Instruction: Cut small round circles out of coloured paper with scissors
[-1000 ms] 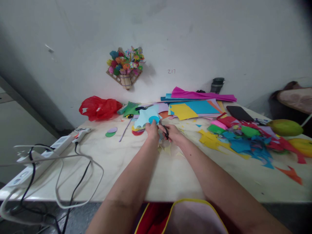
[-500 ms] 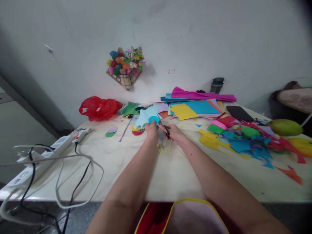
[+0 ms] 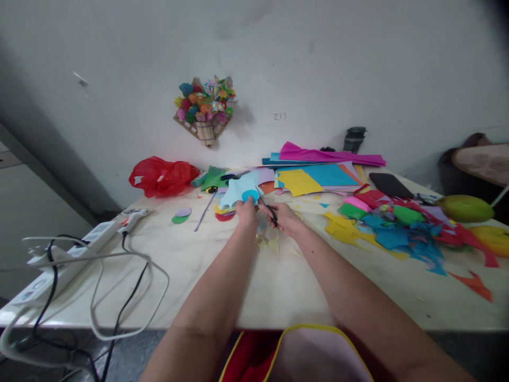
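Observation:
My left hand (image 3: 247,211) is closed on a pale blue sheet of paper (image 3: 234,192), with a darker blue paper circle (image 3: 250,196) pinched against it under the thumb. Dark-handled scissors (image 3: 272,213) are in my right hand (image 3: 284,218), its fingers wrapped round the handles. The blades point up and left and meet the paper's right edge beside the circle. Beneath and left of the left hand lie red and yellow paper circles (image 3: 225,216). Pale yellow scraps (image 3: 271,244) lie below the hands.
Stacked coloured sheets (image 3: 330,176) and a red plastic bag (image 3: 163,176) line the back. Paper scraps (image 3: 392,236), a dark phone-like slab (image 3: 390,185) and a green fruit (image 3: 466,207) lie right. A power strip (image 3: 71,265) with loose cables occupies the left. Two circles (image 3: 183,213) lie nearby.
Almost nothing differs. The left hand and the paper have shifted very slightly left, while the right hand keeps the scissors at the paper's edge.

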The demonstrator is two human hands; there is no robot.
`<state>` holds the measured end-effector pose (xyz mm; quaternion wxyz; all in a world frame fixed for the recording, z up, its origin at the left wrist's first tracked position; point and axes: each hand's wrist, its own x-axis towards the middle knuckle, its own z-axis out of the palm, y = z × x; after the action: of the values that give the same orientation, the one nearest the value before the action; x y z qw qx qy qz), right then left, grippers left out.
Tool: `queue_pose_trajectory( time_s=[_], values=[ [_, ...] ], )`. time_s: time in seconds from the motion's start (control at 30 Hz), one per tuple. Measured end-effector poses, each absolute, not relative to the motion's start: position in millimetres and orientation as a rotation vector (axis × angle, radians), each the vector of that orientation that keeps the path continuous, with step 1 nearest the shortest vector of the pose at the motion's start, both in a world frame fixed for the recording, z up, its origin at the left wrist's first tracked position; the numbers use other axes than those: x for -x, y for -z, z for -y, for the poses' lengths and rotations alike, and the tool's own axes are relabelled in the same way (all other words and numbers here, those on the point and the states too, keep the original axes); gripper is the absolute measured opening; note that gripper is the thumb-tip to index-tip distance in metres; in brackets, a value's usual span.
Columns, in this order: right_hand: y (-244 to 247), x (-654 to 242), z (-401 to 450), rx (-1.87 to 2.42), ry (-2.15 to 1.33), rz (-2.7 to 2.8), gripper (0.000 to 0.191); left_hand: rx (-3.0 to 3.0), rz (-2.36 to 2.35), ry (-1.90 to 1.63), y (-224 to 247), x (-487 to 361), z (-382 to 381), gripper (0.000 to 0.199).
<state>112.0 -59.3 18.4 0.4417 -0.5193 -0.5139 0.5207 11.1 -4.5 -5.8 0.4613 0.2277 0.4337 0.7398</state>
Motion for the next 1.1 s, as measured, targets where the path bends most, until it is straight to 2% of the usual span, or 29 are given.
queue_pose_trajectory(
  time_s=[0.33,0.6,0.87,1.1],
  values=[
    [-18.9,-113.7,59.0,1.288,-1.288,1.275,0.031,-0.539,-1.097,-1.800,1.1,-10.5,7.4,0.019],
    [-22.8,-114.9,59.9,1.293,-1.315,1.249,0.029,-0.598,-1.094,-1.761,3.0,-8.1,4.3,0.013],
    [-22.5,-116.5,60.1,1.291,-1.312,1.247,0.030,-0.553,-1.056,-1.765,-3.3,-9.5,9.1,0.020],
    [-24.1,-119.5,61.5,1.270,-1.314,1.268,0.031,-0.588,-1.034,-1.751,-3.3,-7.8,9.0,0.016]
  ],
)
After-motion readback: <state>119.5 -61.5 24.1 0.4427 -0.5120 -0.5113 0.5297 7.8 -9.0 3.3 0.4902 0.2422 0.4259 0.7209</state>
